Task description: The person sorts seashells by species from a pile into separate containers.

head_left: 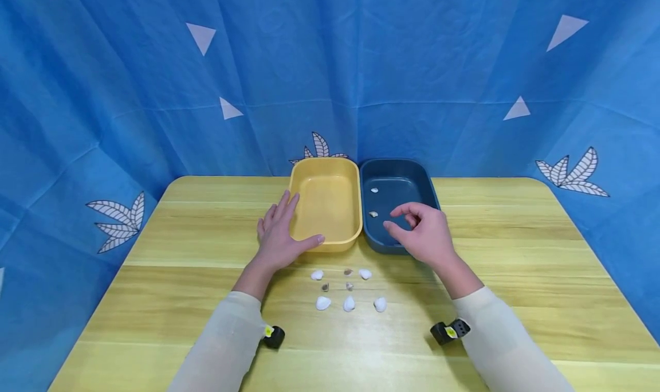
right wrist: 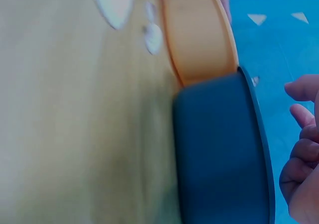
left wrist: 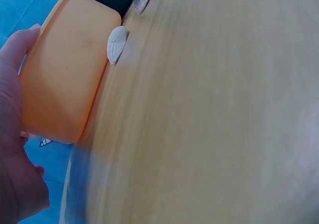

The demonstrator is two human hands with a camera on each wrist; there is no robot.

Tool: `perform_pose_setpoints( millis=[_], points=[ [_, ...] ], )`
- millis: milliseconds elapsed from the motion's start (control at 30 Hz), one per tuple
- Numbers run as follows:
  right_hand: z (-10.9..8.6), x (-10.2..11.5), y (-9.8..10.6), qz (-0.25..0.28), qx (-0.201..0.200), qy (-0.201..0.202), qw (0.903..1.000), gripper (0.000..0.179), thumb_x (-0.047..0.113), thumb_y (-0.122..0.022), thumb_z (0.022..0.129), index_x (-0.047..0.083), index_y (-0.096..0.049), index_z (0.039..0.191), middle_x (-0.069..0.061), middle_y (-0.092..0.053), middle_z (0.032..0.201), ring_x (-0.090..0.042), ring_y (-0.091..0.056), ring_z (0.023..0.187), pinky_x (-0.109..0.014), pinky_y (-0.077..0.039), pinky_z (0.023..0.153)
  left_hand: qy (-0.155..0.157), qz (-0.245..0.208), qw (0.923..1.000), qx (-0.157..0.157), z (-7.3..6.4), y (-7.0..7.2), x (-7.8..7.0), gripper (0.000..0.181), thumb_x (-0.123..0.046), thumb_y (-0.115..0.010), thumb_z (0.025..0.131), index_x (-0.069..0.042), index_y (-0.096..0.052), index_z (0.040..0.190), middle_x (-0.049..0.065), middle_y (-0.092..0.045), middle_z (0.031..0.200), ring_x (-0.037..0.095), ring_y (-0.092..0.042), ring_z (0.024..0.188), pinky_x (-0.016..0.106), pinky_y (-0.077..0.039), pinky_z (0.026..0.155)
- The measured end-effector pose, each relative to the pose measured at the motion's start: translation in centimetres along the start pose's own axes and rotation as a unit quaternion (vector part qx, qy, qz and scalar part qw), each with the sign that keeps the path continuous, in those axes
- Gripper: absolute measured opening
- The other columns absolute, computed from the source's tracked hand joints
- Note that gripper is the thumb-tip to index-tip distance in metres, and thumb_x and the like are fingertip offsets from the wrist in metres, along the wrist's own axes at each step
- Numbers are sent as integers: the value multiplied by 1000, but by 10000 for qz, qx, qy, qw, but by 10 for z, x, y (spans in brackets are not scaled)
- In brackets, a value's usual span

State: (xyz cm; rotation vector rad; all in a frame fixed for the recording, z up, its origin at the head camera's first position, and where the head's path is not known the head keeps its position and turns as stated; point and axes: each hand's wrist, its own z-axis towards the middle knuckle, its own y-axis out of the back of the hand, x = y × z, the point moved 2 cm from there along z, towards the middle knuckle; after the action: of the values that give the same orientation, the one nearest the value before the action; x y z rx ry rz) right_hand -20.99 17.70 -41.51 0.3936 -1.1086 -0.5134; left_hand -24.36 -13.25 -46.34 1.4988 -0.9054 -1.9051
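Five white shells on wood-grain table | blue leaf-print curtain behind

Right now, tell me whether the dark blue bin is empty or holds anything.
Not empty: the head view shows at least two small shells lying in the dark blue bin. The right hand hides part of it.

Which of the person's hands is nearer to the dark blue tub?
Right. The right hand is over the tub's right side; the left hand is farther off, at the left side of the yellow tub.
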Motion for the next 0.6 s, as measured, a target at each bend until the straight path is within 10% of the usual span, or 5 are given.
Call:
perform_pose_setpoints(
  millis=[600],
  points=[
    [-40, 24, -26, 137, 504, 813, 9953, 18, 13, -87, 76, 16, -73, 86, 0, -42, 61, -12, -42, 58, -28, -36, 56, 5, 61, 10000, -13, 1, -1, 0, 113, -79, -65, 73, -28, -17, 162, -5, -2, 167, 41, -7, 147, 69, 2, 109]
  ],
)
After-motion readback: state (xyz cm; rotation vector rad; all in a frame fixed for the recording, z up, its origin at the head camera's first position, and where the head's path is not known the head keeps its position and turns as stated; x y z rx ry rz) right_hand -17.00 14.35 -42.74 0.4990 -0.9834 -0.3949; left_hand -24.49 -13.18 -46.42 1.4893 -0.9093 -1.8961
